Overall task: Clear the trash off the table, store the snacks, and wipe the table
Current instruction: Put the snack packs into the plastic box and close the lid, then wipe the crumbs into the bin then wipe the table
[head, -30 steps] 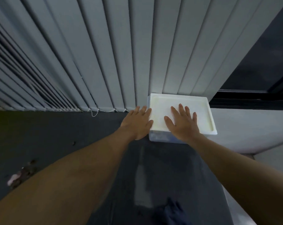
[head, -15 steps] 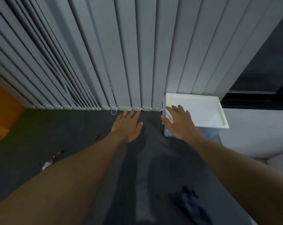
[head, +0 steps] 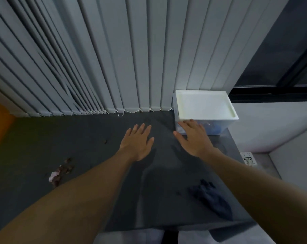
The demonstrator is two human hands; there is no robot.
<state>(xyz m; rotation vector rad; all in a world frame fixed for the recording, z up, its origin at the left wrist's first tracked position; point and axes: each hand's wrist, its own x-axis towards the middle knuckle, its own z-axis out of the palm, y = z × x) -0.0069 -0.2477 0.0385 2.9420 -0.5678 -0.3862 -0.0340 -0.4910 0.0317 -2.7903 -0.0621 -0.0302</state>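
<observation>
Both spread, holding nothing: left grip (head: 137,141) over worktop (head: 96,138); lidded box (head: 204,104) at fingertips of right grip (head: 193,138); cloth (head: 210,198) behind it.

We look from head height, forward and steeply down across the dark table (head: 89,138) toward the vertical blinds (head: 131,50) at its far edge. The wide lens sits near: our left hand (head: 137,142) and right hand (head: 193,138) enter from the lower corners.

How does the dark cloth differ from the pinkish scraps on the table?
The cloth is one dark blue crumpled piece, on the right; the scraps are several small pinkish and brown bits, on the left. The cloth is larger. Both lie on the dark table, untouched.
</observation>
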